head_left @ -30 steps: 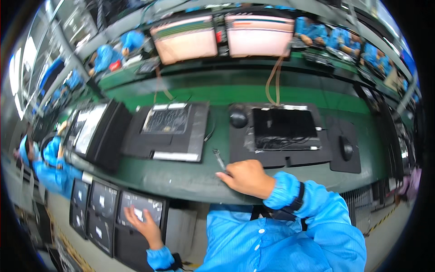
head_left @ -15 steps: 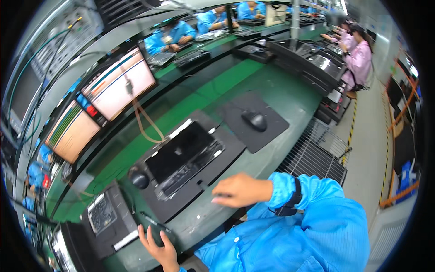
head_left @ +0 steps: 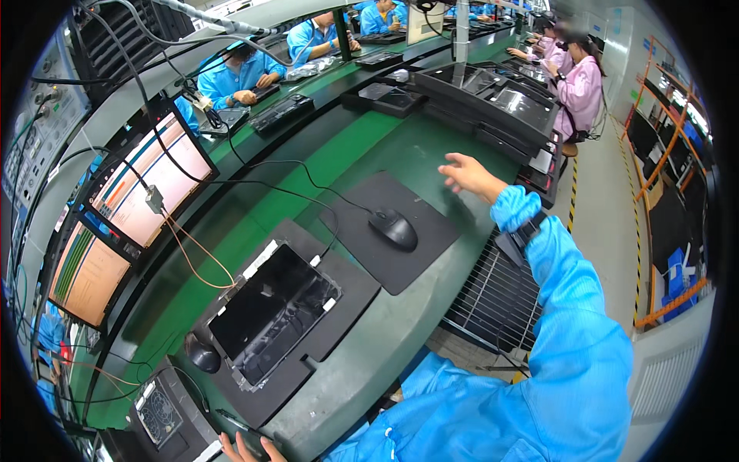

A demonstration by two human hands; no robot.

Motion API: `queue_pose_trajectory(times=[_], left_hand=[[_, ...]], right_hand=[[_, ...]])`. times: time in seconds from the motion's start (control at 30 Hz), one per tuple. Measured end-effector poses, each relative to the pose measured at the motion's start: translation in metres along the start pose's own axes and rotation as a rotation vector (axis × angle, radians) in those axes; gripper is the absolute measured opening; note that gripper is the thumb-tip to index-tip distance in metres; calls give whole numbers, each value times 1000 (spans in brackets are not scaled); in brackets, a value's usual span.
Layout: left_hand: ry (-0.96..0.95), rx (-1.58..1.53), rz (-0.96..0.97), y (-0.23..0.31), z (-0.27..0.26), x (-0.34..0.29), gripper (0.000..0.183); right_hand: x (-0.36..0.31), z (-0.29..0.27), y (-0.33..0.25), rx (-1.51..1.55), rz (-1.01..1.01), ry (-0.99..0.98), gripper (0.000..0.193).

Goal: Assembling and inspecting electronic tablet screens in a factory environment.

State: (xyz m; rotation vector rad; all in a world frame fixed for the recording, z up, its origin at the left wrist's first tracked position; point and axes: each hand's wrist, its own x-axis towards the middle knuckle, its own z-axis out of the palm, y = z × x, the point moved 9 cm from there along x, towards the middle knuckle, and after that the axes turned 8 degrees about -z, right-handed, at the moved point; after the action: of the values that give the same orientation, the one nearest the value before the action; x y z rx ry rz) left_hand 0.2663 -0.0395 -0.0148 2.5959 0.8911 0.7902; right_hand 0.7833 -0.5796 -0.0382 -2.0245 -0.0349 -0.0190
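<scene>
My right hand (head_left: pixel 468 174) is stretched out to the right over the green bench (head_left: pixel 400 146), fingers apart and holding nothing. It hovers past the black mouse (head_left: pixel 394 229), which sits on a black mat (head_left: pixel 431 254). Only the fingertips of my left hand (head_left: pixel 248 447) show at the lower edge, beside a dark fixture (head_left: pixel 165 408); what they hold is hidden. Between the hands lies a black tray with a dark flat panel (head_left: pixel 271 314) in it, and a round black knob (head_left: pixel 202 356) sits at its left.
Two lit monitors (head_left: pixel 150 181) (head_left: pixel 83 273) stand at the back left with cables hanging. Stacked black trays (head_left: pixel 493 96) lie beyond my right hand. Seated workers in blue (head_left: pixel 242 73) and pink (head_left: pixel 579 88) line the benches. A wire rack (head_left: pixel 493 296) hangs below the bench edge.
The view has swung to the right. My right hand left the bench edge near the tray and reached out rightward past the mouse. My left hand stays low at the left.
</scene>
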Motion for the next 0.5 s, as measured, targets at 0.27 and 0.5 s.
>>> queue_pose_trajectory(times=[0.27, 0.5], left_hand=[[191, 86, -98, -22, -13, -8, 48], [167, 94, -221, -32, -10, -8, 58]], right_hand=[[193, 70, -69, -857, -461, 85, 63], [309, 116, -48, -1071, -287, 138, 73]])
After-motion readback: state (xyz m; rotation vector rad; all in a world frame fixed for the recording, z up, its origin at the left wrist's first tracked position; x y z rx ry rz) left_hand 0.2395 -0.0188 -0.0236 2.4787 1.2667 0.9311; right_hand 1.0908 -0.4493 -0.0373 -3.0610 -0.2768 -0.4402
